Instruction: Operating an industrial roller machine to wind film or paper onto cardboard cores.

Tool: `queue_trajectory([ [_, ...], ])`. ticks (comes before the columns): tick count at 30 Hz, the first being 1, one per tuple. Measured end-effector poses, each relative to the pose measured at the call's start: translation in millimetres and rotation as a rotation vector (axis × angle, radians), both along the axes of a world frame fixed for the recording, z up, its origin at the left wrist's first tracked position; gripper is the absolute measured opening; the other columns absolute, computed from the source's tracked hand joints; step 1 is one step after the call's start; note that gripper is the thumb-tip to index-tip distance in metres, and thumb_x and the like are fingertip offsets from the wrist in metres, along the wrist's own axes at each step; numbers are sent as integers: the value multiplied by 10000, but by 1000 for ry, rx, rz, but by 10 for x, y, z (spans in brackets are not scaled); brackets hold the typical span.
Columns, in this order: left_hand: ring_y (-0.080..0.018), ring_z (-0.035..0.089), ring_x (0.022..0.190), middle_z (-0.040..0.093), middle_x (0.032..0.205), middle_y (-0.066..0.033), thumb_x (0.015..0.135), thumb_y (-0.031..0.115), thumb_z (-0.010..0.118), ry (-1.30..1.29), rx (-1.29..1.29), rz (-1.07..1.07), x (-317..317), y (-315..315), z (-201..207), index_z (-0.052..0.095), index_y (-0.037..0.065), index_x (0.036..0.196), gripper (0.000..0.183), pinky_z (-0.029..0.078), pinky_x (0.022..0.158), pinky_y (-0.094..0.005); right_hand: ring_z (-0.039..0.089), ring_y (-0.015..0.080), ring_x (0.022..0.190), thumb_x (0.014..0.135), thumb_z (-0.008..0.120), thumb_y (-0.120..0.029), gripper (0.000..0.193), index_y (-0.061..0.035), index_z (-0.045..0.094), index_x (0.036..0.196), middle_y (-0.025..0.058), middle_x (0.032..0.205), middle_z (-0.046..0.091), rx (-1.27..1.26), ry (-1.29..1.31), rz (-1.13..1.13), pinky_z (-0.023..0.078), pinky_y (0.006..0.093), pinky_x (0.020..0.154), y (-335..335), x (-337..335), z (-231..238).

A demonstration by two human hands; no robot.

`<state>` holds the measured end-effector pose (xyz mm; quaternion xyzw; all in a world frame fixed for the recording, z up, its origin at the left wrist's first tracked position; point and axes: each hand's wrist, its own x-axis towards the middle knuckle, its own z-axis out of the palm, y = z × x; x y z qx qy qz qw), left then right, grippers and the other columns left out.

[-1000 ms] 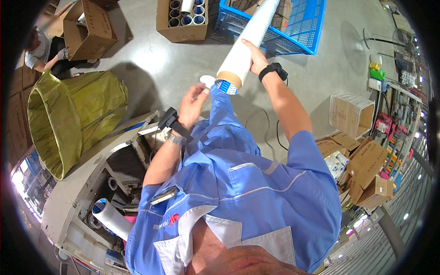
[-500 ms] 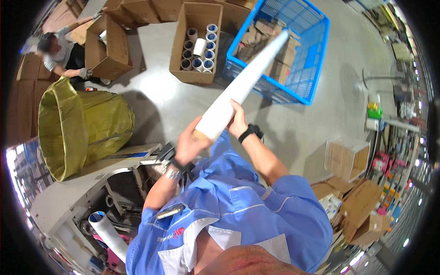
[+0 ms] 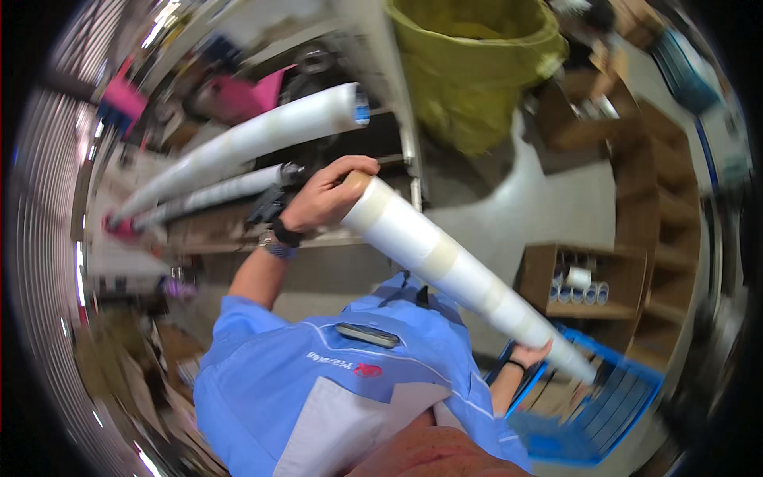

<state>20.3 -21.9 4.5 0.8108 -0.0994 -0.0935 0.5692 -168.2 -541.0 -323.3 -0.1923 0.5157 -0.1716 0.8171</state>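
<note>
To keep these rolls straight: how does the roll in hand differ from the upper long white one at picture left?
The left hand and right hand are on the held roll; neither touches the upper-left roll. The left hand partly covers the held roll's tan end; the upper-left roll's end shows blue. Both are long, white, with tan bands.
</note>
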Motion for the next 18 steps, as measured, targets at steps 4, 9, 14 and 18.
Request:
queue_trajectory([
  [4, -166, 589, 1070, 577, 1255, -116, 927, 311, 661, -45, -153, 779, -380, 633, -773, 434, 27, 1413, 607, 478, 937, -299, 521, 380, 1265, 860, 585, -439, 679, 15, 489, 1355, 198, 1379, 535, 80, -38, 79, 392, 532, 1084, 461, 11, -59],
  [9, -192, 663, 987, 636, 1165, -90, 857, 542, 673, 358, -644, 1139, -588, 1098, -1724, 546, 116, 1261, 600, 573, 783, -430, 488, 400, 1294, 806, 606, -402, 696, 11, 503, 1358, 217, 1401, 511, 38, -21, -3, 367, 561, 1095, 935, 130, 324],
  [14, -189, 662, 1000, 671, 1110, -19, 833, 627, 651, 613, -1043, 1040, -447, 1136, -2556, 636, 190, 1145, 537, 560, 824, -450, 455, 402, 1329, 806, 639, -416, 784, 25, 435, 1421, 219, 1450, 468, -225, -193, 134, 332, 546, 1137, 487, 470, 495],
  [18, -187, 642, 1012, 670, 1081, -10, 738, 687, 711, 574, -1196, 943, -278, 1234, -2766, 648, 211, 1107, 605, 538, 862, -465, 467, 393, 1320, 765, 715, -417, 818, 15, 449, 1406, 194, 1438, 490, -226, -300, 131, 343, 558, 1131, 686, 1256, 1130],
])
